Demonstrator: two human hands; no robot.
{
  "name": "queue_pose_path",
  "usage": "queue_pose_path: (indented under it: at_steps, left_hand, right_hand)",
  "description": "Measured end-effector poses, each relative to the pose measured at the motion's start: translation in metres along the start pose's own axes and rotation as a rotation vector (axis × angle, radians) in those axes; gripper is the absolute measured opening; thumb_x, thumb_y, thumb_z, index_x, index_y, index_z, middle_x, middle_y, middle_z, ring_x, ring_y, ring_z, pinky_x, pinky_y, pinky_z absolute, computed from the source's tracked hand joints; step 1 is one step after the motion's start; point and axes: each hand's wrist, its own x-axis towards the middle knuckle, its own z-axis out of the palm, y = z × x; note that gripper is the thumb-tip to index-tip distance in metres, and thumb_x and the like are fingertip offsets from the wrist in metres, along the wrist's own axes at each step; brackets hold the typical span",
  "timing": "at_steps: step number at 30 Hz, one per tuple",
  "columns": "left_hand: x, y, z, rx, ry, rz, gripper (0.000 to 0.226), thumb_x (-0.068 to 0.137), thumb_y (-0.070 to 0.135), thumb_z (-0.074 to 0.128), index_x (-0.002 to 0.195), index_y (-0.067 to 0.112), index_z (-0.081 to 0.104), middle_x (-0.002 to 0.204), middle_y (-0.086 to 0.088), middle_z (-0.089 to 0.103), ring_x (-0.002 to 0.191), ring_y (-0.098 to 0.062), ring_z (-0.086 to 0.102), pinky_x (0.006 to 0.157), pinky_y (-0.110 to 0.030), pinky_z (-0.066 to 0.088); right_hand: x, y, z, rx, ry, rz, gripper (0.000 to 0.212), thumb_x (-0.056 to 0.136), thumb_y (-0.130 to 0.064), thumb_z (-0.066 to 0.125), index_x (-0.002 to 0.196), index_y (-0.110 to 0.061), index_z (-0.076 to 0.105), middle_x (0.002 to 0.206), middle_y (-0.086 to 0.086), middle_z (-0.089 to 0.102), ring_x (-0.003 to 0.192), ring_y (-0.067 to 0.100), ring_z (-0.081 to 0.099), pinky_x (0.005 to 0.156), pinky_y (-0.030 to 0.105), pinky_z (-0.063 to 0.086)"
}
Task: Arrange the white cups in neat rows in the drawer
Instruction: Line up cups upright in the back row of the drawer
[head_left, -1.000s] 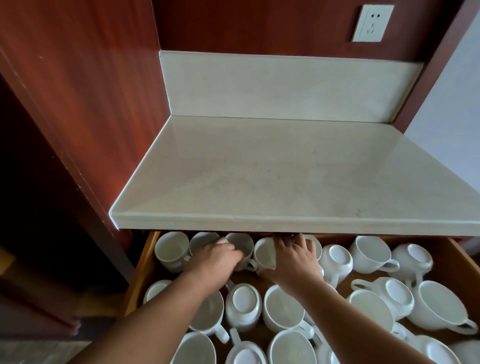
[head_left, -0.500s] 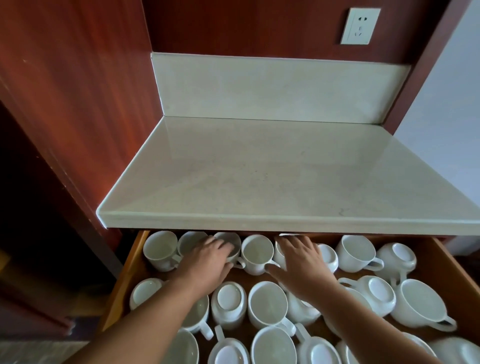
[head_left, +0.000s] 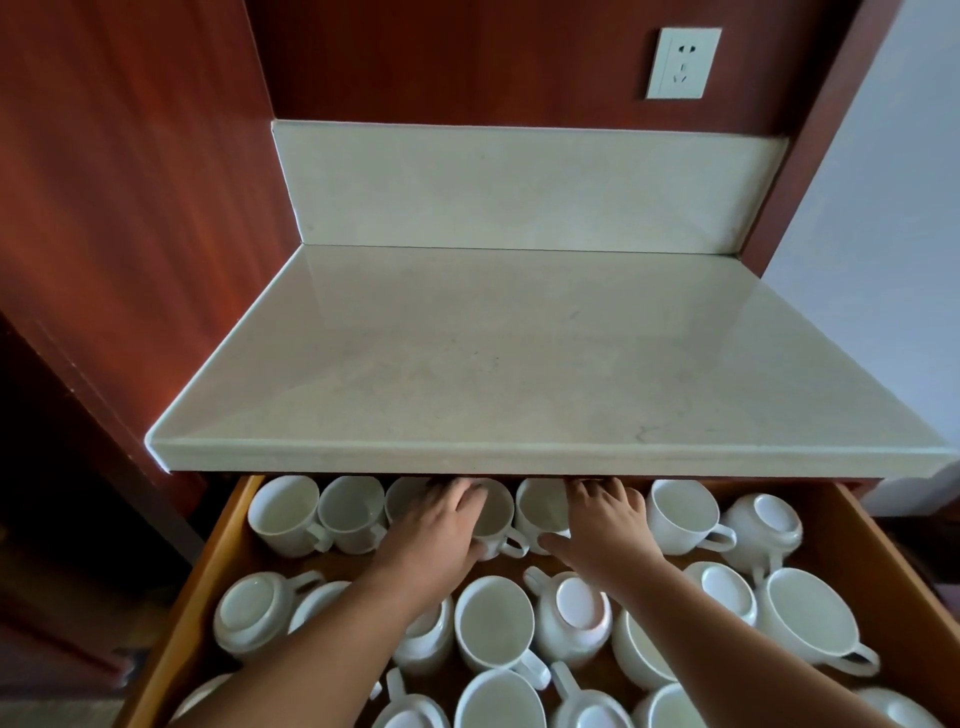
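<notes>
Reach deeper than before; left hand (head_left: 441, 525) flat on a cup (head_left: 498, 512); right hand (head_left: 605, 525) spread.

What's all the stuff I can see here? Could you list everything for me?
white cups: about twenty, some hidden by the arms; white; in the drawer, an upright row at the back, the nearer ones jumbled, several upside down
drawer: one, orange-brown wood, pulled open under the countertop
countertop: one, pale cream stone, above the drawer
backsplash: one, pale cream, behind the countertop
wall socket: one, white, upper right on the panelling
wood panelling: reddish-brown, left and back
wall: pale, far right
left hand: one, lying over a back-row cup
right hand: one, spread on the back-row cups beside it
</notes>
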Motion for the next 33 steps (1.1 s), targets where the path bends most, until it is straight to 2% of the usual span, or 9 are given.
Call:
queue_pose_path:
  at_steps: [3, 7, 11, 14, 17, 22, 28, 31, 33]
  left_hand:
    - [0.002, 0.006, 0.001, 0.01, -0.027, -0.062, 0.052, 0.085, 0.04, 0.075, 0.129, 0.017, 0.059, 0.142, 0.0, 0.051, 0.128, -0.024, 0.051, 0.107, -0.036, 0.044]
    - [0.003, 0.014, 0.002, 0.044, -0.013, -0.109, 0.027, 0.087, 0.038, 0.074, 0.098, 0.014, 0.067, 0.146, -0.004, 0.052, 0.129, -0.027, 0.052, 0.101, -0.039, 0.048]
    - [0.003, 0.016, 0.004, 0.098, 0.01, -0.112, 0.03, 0.073, 0.038, 0.086, 0.078, 0.016, 0.067, 0.136, -0.005, 0.062, 0.116, -0.028, 0.063, 0.09, -0.039, 0.055]
    - [0.003, 0.015, 0.002, 0.024, 0.058, -0.094, 0.035, 0.077, 0.042, 0.081, 0.098, 0.017, 0.069, 0.139, -0.001, 0.058, 0.122, -0.026, 0.057, 0.099, -0.039, 0.051]
    - [-0.007, -0.002, -0.015, -0.101, 0.075, -0.115, 0.049, 0.081, 0.043, 0.073, 0.124, 0.021, 0.066, 0.136, 0.004, 0.061, 0.123, -0.021, 0.057, 0.105, -0.036, 0.047]
    - [-0.042, -0.063, -0.039, -0.042, 0.036, -0.149, 0.046, 0.077, 0.023, 0.08, 0.122, 0.022, 0.07, 0.125, 0.004, 0.067, 0.114, -0.02, 0.064, 0.099, -0.035, 0.051]
    - [-0.041, -0.088, -0.039, 0.059, 0.015, 0.045, 0.033, 0.072, 0.027, 0.083, 0.104, 0.029, 0.076, 0.106, 0.009, 0.067, 0.105, -0.018, 0.061, 0.09, -0.035, 0.055]
    - [-0.036, -0.083, -0.036, 0.062, 0.037, 0.065, 0.011, 0.076, 0.035, 0.077, 0.086, 0.028, 0.076, 0.1, 0.009, 0.064, 0.098, -0.019, 0.061, 0.084, -0.037, 0.055]
    - [-0.034, -0.081, -0.032, 0.07, 0.035, 0.051, 0.008, 0.077, 0.034, 0.074, 0.078, 0.026, 0.072, 0.094, 0.009, 0.063, 0.094, -0.02, 0.06, 0.08, -0.038, 0.053]
  right_hand:
    - [0.002, 0.003, 0.003, 0.03, -0.005, -0.004, 0.078, 0.087, -0.066, 0.056, 0.148, -0.021, 0.035, 0.145, -0.003, 0.049, 0.14, 0.025, 0.032, 0.112, 0.041, 0.024]
    - [0.003, 0.006, 0.004, 0.045, -0.013, -0.011, 0.079, 0.089, -0.066, 0.054, 0.151, -0.022, 0.031, 0.148, -0.005, 0.047, 0.142, 0.025, 0.03, 0.112, 0.041, 0.023]
    - [0.003, 0.009, 0.005, 0.059, -0.006, -0.012, 0.084, 0.087, -0.069, 0.052, 0.152, -0.022, 0.031, 0.148, -0.005, 0.047, 0.141, 0.025, 0.03, 0.113, 0.042, 0.023]
    - [-0.003, 0.009, 0.004, 0.086, 0.012, -0.006, 0.087, 0.085, -0.07, 0.051, 0.154, -0.022, 0.028, 0.15, -0.004, 0.044, 0.143, 0.026, 0.028, 0.117, 0.043, 0.02]
    - [-0.013, 0.009, -0.002, 0.111, 0.088, -0.032, 0.07, 0.091, -0.059, 0.05, 0.151, -0.026, 0.035, 0.146, -0.006, 0.049, 0.138, 0.022, 0.034, 0.116, 0.039, 0.024]
    - [-0.021, -0.013, -0.013, 0.089, 0.159, -0.114, 0.039, 0.093, -0.049, 0.05, 0.126, -0.032, 0.06, 0.126, -0.012, 0.06, 0.126, 0.016, 0.044, 0.106, 0.033, 0.031]
    - [-0.023, -0.056, -0.01, 0.145, 0.145, -0.205, 0.038, 0.094, -0.042, 0.052, 0.128, -0.032, 0.063, 0.126, -0.013, 0.064, 0.127, 0.013, 0.045, 0.104, 0.029, 0.026]
    - [-0.026, -0.061, -0.009, 0.156, 0.138, -0.149, 0.034, 0.093, -0.041, 0.051, 0.122, -0.031, 0.066, 0.122, -0.012, 0.066, 0.125, 0.015, 0.048, 0.102, 0.031, 0.03]
    - [-0.028, -0.06, -0.006, 0.154, 0.132, -0.102, 0.03, 0.092, -0.04, 0.05, 0.115, -0.03, 0.068, 0.115, -0.011, 0.067, 0.121, 0.017, 0.05, 0.098, 0.033, 0.033]
